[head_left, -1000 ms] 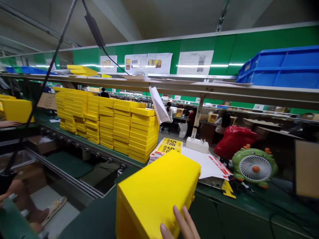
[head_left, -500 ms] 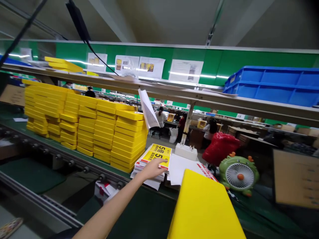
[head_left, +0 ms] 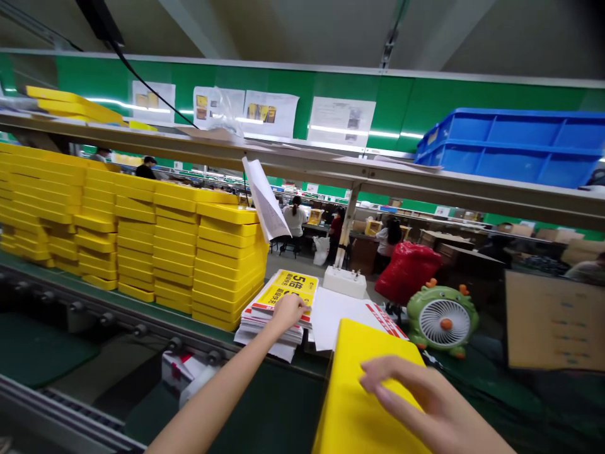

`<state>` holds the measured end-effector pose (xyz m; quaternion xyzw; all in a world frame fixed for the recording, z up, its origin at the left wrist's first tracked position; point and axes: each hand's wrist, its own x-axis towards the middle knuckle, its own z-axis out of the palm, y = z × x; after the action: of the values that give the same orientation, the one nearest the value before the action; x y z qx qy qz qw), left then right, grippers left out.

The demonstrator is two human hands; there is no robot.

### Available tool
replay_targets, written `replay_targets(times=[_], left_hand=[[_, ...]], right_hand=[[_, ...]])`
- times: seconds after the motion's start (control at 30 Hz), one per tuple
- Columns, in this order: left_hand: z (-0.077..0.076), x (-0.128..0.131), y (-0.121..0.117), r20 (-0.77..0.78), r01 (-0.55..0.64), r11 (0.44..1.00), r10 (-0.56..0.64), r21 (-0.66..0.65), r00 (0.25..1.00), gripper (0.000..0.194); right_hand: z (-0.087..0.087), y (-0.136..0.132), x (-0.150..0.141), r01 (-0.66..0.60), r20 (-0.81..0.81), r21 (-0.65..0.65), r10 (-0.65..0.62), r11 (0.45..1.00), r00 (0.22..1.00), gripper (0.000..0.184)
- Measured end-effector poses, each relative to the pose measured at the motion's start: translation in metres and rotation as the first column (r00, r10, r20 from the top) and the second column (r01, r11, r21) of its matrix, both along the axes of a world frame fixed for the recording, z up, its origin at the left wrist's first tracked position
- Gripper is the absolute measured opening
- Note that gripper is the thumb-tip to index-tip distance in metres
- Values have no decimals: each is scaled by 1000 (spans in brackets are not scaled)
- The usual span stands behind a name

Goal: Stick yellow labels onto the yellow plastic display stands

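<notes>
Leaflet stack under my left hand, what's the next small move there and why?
Probably pinch the top leaflet and peel it off the stack. The left hand already rests on the stack's near edge, fingers curled on the top sheet, while the right hand lies flat on the yellow box beside it, steadying it. Whether a sheet is gripped yet cannot be told.
</notes>
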<state>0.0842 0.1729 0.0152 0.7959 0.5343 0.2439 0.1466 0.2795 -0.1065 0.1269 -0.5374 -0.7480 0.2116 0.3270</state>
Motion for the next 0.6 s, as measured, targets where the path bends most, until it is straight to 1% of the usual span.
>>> replay_targets(times=[0.03,0.07,0.1,0.13,0.2,0.3,0.37,0.43,0.53,0.6], left_hand=[[1,0,0,8,0,1000,0,-11,1000,22],[2,-1,-1,21,8,1000,-8,-24,1000,21],[3,-2,-1,38,22,999,-20,-38,999,22],[4,-3,-2,61,39,998,-36,-48,997,22],[6,-6,-4,130,69,997,-63,-44,990,24],[8,-7,-12,274,70,997,-79,43,959,23],[7,-7,-20,365,53,993,-89,107,927,20],[4,-6,-26,433,64,988,-121,142,893,18],[-2,-8,-25,508,97,985,-157,143,847,22],[-5,-10,-20,547,86,988,-142,128,825,30]], right_hand=[[1,27,-9,-72,2,-50,72,996,997,21],[-1,53,-17,-105,-29,-72,103,992,994,19],[-5,80,-24,-101,-83,-117,91,988,992,18],[-11,105,-31,-80,-123,-152,61,985,990,19],[-26,149,-42,-3,-200,-236,-46,972,979,24],[-46,200,-55,100,-297,-381,-224,919,928,32],[-54,223,-62,109,-351,-462,-295,880,889,29],[-60,237,-68,91,-409,-497,-326,863,852,21],[-68,246,-74,64,-499,-482,-334,874,800,12],[-72,247,-76,30,-542,-465,-311,885,781,8]])
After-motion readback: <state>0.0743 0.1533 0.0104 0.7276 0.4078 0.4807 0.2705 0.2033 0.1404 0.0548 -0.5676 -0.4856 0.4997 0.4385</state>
